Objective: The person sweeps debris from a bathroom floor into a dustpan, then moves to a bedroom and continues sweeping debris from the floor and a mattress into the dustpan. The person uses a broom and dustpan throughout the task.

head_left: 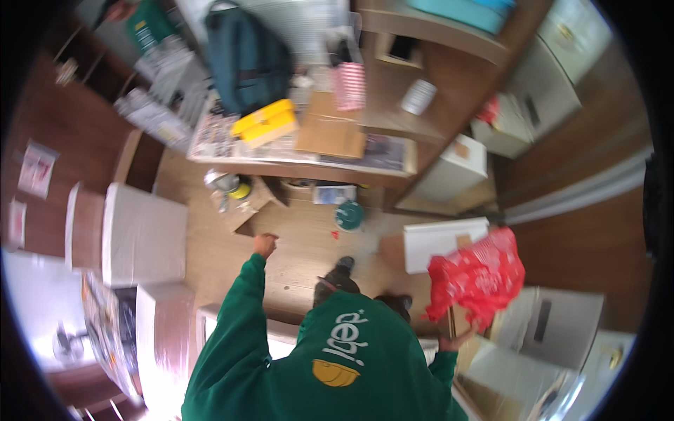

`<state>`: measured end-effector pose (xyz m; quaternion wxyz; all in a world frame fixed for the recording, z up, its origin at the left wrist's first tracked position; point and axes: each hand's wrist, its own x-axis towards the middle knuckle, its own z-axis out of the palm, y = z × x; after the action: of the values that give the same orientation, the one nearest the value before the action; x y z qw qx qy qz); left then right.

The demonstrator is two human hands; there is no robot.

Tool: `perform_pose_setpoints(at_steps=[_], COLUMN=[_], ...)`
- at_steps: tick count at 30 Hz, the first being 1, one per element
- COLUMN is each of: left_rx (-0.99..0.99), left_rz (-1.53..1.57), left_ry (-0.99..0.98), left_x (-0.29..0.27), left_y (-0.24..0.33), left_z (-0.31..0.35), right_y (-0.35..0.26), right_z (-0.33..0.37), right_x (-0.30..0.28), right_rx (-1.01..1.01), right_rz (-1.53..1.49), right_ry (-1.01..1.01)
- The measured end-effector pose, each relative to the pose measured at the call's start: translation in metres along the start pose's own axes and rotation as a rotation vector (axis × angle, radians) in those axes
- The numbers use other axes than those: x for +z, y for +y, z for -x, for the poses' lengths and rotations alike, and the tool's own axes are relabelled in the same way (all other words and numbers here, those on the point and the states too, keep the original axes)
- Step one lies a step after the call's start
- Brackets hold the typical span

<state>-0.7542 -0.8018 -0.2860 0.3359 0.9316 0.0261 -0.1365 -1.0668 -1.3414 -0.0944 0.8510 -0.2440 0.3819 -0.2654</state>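
Observation:
My left hand (pixel 265 245) hangs over the floor at mid-left, its fingers loosely curled with nothing visible in them. Nearest to it is an opened cardboard box (pixel 247 209) on the floor. At the right, my right hand (pixel 460 341) grips the lower end of a brown, flat-sided object (pixel 455 321), whose kind I cannot make out. A crumpled red plastic bag (pixel 479 274) lies right above that object and hides its upper part. Whether my fingers also touch the bag cannot be told. Beside the bag is a white flat box (pixel 428 245).
Ahead is a cluttered desk (pixel 281 168) with a dark backpack (pixel 246 63), a yellow case (pixel 267 123) and flat cardboard (pixel 330 130). A green round container (pixel 348 215) stands on the floor before it. Wrapped furniture (pixel 146 235) lines the left. Another person (pixel 151 24) is at the far left.

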Motion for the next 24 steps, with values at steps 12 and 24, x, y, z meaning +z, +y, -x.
perform_pose_setpoints(at_steps=[12,24], left_rx=[-0.703,-0.119], left_rz=[0.633,0.4], left_ry=[-0.546,-0.141], left_x=[0.17,0.085], left_y=[0.114,0.325], left_z=[0.176,0.098], right_y=[-0.065,-0.131], right_z=[-0.072,-0.145], right_x=[-0.132,-0.125], right_rx=[-0.065,-0.229], right_rz=[-0.073,-0.046], right_ry=[0.242,0.116])
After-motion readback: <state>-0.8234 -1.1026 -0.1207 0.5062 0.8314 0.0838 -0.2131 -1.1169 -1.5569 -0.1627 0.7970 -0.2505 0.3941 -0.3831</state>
